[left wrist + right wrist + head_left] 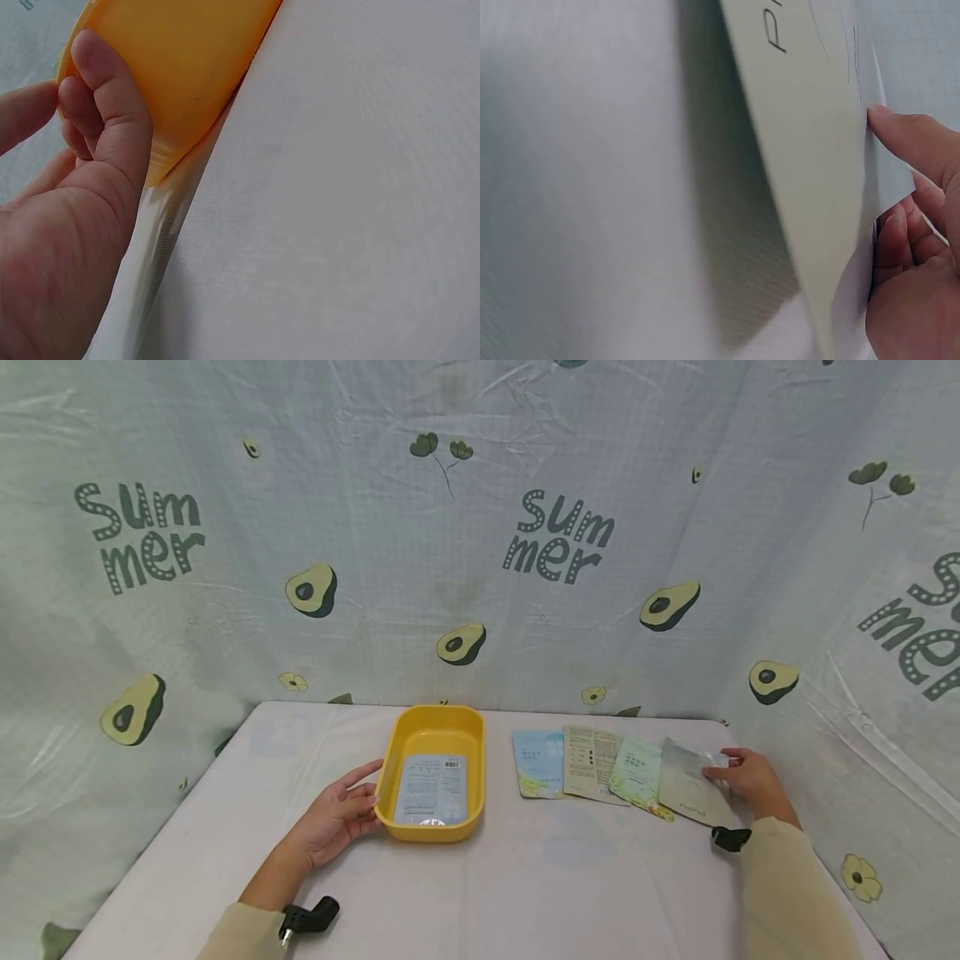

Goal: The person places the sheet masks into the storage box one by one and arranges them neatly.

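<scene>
My left hand point(341, 817) grips the left rim of a yellow plastic tray point(433, 833); the left wrist view shows the fingers against the outside of the yellow wall point(180, 67). A pale blue sheet mask packet point(431, 789) lies in the tray, printed side up. Far to the right, my right hand point(757, 783) pinches the right edge of a silvery-beige sheet mask packet point(692, 785) between thumb and fingers. That packet point(795, 135) is tilted, with one edge raised off the cloth, as the right wrist view shows.
Left of the held packet lie a green sheet mask packet point(636, 772), a beige one point(588, 764) and a blue one point(540, 760), overlapping in a row. A white cloth point(570, 885) covers the table. Printed curtains point(390, 568) stand behind and at both sides.
</scene>
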Demonstrator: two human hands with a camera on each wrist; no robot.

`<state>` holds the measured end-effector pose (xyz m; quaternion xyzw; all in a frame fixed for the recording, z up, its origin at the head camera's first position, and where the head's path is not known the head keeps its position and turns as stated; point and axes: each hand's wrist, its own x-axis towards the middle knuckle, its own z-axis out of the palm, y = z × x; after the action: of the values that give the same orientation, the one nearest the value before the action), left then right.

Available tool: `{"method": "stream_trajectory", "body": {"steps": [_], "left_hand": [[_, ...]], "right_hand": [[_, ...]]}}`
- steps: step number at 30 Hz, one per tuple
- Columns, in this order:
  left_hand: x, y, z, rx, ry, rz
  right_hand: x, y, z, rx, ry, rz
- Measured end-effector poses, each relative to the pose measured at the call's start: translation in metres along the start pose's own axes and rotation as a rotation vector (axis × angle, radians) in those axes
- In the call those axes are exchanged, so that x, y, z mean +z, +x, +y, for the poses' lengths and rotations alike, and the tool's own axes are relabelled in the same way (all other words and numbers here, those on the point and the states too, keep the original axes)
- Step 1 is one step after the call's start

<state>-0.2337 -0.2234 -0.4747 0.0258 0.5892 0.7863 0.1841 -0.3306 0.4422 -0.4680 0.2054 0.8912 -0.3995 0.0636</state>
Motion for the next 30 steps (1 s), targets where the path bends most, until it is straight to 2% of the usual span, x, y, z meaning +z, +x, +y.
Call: {"method": "stream_trajectory", "body": {"steps": [10, 22, 30], "left_hand": [[0.0, 0.0, -0.001, -0.005, 0.024, 0.001], [-0.001, 0.0, 0.0, 0.001, 0.012, -0.009], [-0.001, 0.001, -0.001, -0.001, 0.018, -0.002]], "right_hand": [[0.008, -0.006, -0.004, -0.024, 0.001, 0.057], [0.004, -0.014, -0.01, -0.04, -0.026, 0.019], [0.004, -0.019, -0.005, -0.061, 0.024, -0.002]]}}
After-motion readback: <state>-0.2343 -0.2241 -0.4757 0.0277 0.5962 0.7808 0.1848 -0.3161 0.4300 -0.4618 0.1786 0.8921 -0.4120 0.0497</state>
